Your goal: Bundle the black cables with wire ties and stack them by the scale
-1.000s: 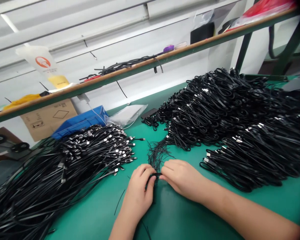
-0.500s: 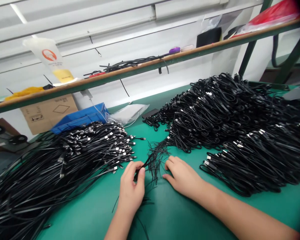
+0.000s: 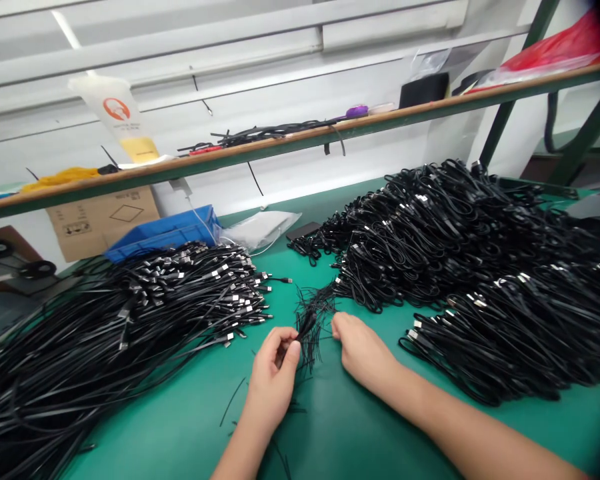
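Observation:
My left hand is closed around a folded black cable, whose end sticks out past the thumb to the upper right. Beneath that cable lies a loose heap of thin black ties on the green tabletop. Just right of the heap, my right hand has its fingers pinched together. A thin dark strand seems to touch its fingertips, but what they hold is too small to tell. More thin ties are scattered near my left forearm.
Long loose USB cables are heaped at the left, plugs toward the middle. Bundled cables form a big pile at the right, with a nearer row. Behind stand a blue bin and a plastic bag, under a shelf.
My right hand's fingers have gone from apart to pinched together beside the ties. My left hand has shifted slightly right with the cable. The view has tilted a little.

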{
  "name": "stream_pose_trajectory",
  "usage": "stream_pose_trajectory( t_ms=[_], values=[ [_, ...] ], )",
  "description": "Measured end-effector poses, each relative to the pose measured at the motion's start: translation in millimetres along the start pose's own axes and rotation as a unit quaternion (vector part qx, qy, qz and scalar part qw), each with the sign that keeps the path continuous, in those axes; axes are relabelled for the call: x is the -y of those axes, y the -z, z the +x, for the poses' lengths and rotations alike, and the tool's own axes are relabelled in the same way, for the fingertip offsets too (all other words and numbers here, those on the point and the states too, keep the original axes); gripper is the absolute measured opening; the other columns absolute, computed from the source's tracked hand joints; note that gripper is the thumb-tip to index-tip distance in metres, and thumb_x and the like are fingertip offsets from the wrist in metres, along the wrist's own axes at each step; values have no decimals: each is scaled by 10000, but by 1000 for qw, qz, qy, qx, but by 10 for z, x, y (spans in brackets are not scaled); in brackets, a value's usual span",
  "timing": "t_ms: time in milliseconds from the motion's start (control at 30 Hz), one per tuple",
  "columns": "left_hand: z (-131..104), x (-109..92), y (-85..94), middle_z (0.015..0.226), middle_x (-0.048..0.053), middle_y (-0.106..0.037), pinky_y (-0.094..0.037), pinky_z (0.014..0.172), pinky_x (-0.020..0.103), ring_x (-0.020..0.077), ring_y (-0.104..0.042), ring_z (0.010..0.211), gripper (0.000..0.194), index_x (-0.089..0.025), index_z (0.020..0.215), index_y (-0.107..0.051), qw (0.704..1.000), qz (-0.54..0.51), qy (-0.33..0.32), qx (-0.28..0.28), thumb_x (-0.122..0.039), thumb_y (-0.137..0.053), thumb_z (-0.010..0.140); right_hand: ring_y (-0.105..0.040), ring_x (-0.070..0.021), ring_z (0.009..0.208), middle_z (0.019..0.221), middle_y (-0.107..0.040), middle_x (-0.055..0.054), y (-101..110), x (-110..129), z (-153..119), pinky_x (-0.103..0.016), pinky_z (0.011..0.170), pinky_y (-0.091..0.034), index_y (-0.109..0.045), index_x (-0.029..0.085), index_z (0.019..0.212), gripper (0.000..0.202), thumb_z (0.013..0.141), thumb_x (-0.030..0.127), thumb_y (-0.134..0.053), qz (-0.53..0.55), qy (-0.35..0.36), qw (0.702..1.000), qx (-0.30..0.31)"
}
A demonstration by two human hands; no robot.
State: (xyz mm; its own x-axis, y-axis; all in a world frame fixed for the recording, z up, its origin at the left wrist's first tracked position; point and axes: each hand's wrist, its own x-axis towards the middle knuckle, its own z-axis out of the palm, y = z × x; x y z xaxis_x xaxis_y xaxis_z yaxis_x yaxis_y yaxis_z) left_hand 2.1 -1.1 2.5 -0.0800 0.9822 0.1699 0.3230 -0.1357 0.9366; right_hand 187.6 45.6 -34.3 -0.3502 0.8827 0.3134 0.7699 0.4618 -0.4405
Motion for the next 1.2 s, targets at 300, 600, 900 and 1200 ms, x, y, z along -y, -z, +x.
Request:
stream_pose_trajectory(
  t_ms=[300, 600, 900, 1200],
  values=[
    [-40, -12, -169, 709, -27, -508, -394, 636, 232, 134, -478, 659, 435, -172, 1039, -625, 980, -164, 103, 51, -505, -720, 776, -551, -171, 682, 783, -562, -6, 126, 168, -106, -258, 609, -423, -416, 232, 911, 158, 909, 76, -393, 229, -7, 970, -84],
    [-63, -40, -180, 696, -20, -533, -407, 654, 243, 141, -498, 673, 359, -172, 935, -649, 977, -169, 121, 53, -468, -748, 756, -509, -159, 653, 744, -536, 6, 104, 267, -165, -256, 592, -399, -383, 237, 830, 206, 866, 35, -404, 288, 19, 956, -51],
    [-98, -71, -137, 762, -4, -549, -395, 672, 235, 134, -471, 706, 292, -167, 904, -643, 954, -256, 135, 83, -414, -748, 787, -558, -191, 881, 940, -621, -45, 233, 306, -233, -311, 788, -468, -530, 214, 1011, 199, 905, 51, -491, 290, 171, 941, -45],
    [-127, -78, -163, 719, -9, -543, -396, 673, 236, 146, -492, 710, 278, -166, 849, -658, 973, -187, 103, 90, -421, -747, 782, -551, -191, 817, 926, -711, -41, 410, 129, -193, -354, 743, -410, -650, 236, 964, 194, 982, 116, -500, -37, 379, 913, -146]
  ],
)
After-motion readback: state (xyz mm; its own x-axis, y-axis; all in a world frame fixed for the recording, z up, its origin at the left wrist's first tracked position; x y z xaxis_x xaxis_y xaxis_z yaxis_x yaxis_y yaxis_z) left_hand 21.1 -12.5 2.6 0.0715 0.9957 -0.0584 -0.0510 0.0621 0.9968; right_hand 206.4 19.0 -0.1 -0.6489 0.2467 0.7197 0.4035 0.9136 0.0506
